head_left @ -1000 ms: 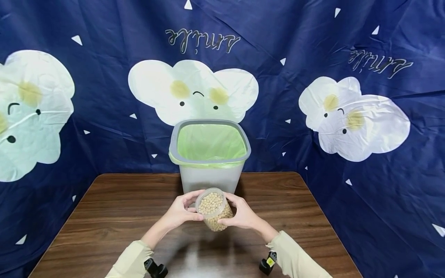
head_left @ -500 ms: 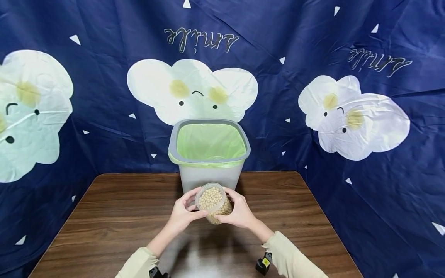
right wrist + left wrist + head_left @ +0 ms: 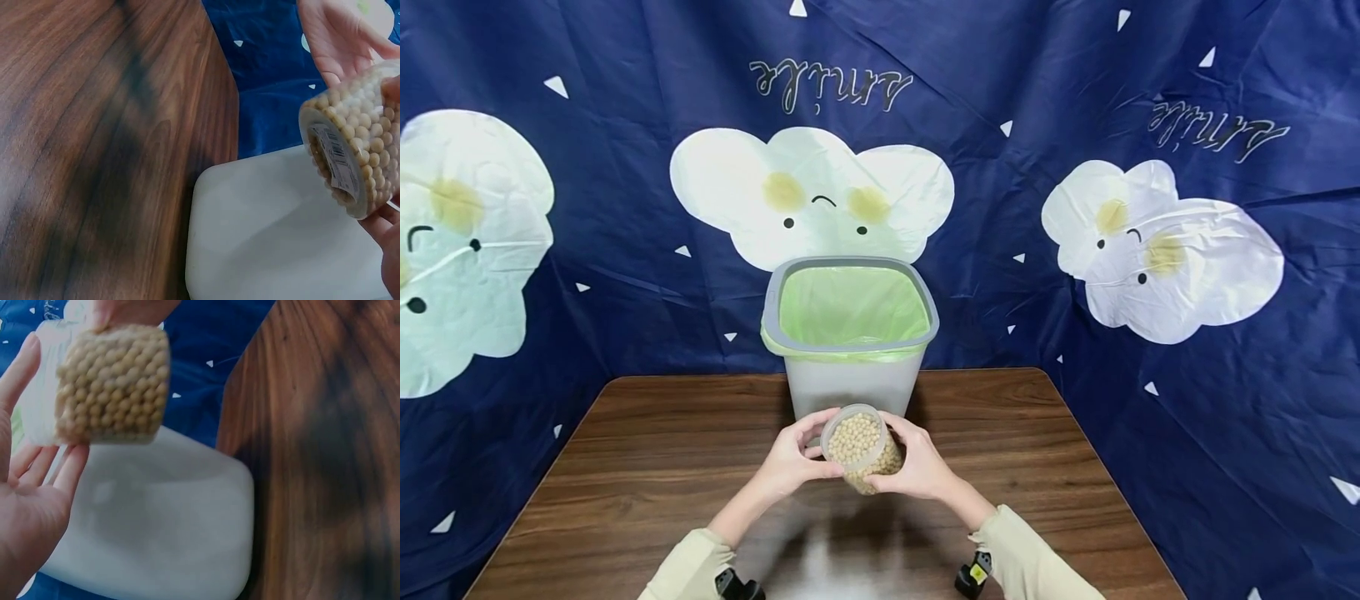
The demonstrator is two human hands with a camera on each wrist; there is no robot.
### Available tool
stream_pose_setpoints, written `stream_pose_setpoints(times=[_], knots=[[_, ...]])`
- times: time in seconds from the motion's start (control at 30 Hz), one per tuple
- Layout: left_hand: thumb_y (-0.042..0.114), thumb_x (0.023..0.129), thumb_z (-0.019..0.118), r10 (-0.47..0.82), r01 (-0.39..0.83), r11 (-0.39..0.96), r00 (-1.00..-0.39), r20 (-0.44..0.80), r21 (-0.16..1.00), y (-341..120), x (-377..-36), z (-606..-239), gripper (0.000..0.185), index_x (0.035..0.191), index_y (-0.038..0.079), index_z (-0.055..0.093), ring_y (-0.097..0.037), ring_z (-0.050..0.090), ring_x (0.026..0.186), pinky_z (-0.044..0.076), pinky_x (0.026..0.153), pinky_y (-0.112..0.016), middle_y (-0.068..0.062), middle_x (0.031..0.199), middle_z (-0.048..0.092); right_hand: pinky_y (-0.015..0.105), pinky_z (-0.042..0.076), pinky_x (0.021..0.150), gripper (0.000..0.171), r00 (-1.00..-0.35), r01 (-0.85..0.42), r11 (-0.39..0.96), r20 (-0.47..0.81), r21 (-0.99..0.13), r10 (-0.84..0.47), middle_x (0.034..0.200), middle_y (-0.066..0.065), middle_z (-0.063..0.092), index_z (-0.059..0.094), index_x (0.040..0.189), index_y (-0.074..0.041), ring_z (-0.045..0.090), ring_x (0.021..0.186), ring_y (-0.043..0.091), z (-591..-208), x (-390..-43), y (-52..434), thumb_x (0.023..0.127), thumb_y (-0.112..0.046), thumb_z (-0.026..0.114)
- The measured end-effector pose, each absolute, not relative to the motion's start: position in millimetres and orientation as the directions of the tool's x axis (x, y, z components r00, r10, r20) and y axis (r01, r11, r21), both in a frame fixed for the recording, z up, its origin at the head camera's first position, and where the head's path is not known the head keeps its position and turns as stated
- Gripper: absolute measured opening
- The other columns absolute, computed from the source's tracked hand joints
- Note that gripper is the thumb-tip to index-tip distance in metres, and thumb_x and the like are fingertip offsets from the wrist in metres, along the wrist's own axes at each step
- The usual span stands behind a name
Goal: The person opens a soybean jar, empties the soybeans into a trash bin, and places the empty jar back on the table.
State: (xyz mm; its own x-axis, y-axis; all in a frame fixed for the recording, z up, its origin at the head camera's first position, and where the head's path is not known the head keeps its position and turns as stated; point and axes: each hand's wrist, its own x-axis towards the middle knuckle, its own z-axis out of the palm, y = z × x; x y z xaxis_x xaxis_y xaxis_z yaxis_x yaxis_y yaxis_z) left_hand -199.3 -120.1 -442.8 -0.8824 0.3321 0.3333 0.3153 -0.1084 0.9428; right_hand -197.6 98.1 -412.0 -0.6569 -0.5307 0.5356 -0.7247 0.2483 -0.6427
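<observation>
Both hands hold a clear round jar of soybeans (image 3: 860, 448) above the table (image 3: 625, 467), just in front of the bin. The right hand (image 3: 917, 467) has the firmer grip: its fingers and thumb curl round the lower body of the jar, clamped on it, and in the right wrist view the jar's labelled bottom (image 3: 337, 164) faces the camera. The left hand (image 3: 790, 460) cups the jar's upper end, near the lid; in the left wrist view its fingers (image 3: 37, 469) look fairly straight beside the beans, with the palm open toward the jar, while in the head view the fingertips bend round the rim. The jar is tilted, its lid end toward the person and up.

Just behind it stands a frosted white waste bin (image 3: 850, 383) with a grey rim and a pale green liner (image 3: 850, 304). A dark blue cloth printed with white clouds (image 3: 1075, 125) hangs behind and around the wooden table.
</observation>
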Motion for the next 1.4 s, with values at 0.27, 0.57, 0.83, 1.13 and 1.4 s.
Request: stream_pose_setpoints(times=[0.27,0.57,0.83,1.13,1.4], knots=[[-0.008,0.065,0.075,0.100,0.304,-0.061,-0.946,0.309,0.951,-102.6,-192.8,-441.4,0.068,0.126,-0.008,0.046,-0.006,0.054,0.100,0.049,0.080,-0.022,-0.024,0.122,0.050,0.036,0.052,0.072,0.072,-0.676,-0.729,0.269,0.602,-0.629,-0.426,0.108,0.022,0.058,0.048,0.120,0.011,0.058,0.092,0.035,-414.8,-198.1,92.1,0.057,-0.003,0.080],[-0.008,0.069,0.072,0.295,0.331,-0.150,-0.884,0.362,0.932,-121.6,-198.1,-437.1,0.061,0.124,-0.011,0.045,-0.011,0.060,0.097,0.051,0.079,-0.030,-0.026,0.115,0.053,0.034,0.052,0.078,0.067,-0.724,-0.626,0.189,0.473,-0.757,-0.501,0.109,0.021,0.058,0.048,0.122,0.010,0.059,0.095,0.025,-407.9,-199.7,100.1,0.062,0.000,0.076],[-0.008,0.064,0.076,0.310,0.376,-0.175,-0.856,0.413,0.910,-120.6,-197.1,-440.9,0.067,0.122,-0.016,0.043,-0.008,0.058,0.096,0.052,0.078,-0.027,-0.020,0.110,0.058,0.035,0.051,0.080,0.068,-0.688,-0.657,0.191,0.475,-0.730,-0.549,0.109,0.022,0.058,0.048,0.121,0.011,0.058,0.098,0.027,-407.4,-196.7,100.1,0.062,-0.002,0.077],[-0.010,0.066,0.074,0.147,0.341,-0.099,-0.924,0.353,0.935,-110.3,-188.5,-443.2,0.063,0.122,-0.010,0.047,-0.006,0.057,0.098,0.050,0.080,-0.024,-0.025,0.116,0.053,0.039,0.053,0.074,0.068,-0.716,-0.677,0.255,0.539,-0.690,-0.444,0.108,0.020,0.060,0.050,0.120,0.009,0.058,0.094,0.033,-411.2,-193.6,94.8,0.059,-0.006,0.077],[-0.007,0.067,0.074,0.349,0.387,-0.242,-0.821,0.451,0.890,-125.0,-194.4,-443.8,0.065,0.121,-0.019,0.040,-0.008,0.056,0.100,0.051,0.080,-0.028,-0.003,0.113,0.058,0.033,0.052,0.079,0.068,-0.681,-0.655,0.161,0.484,-0.738,-0.549,0.109,0.022,0.058,0.048,0.121,0.011,0.056,0.100,0.020,-412.0,-192.6,100.6,0.061,-0.002,0.076]])
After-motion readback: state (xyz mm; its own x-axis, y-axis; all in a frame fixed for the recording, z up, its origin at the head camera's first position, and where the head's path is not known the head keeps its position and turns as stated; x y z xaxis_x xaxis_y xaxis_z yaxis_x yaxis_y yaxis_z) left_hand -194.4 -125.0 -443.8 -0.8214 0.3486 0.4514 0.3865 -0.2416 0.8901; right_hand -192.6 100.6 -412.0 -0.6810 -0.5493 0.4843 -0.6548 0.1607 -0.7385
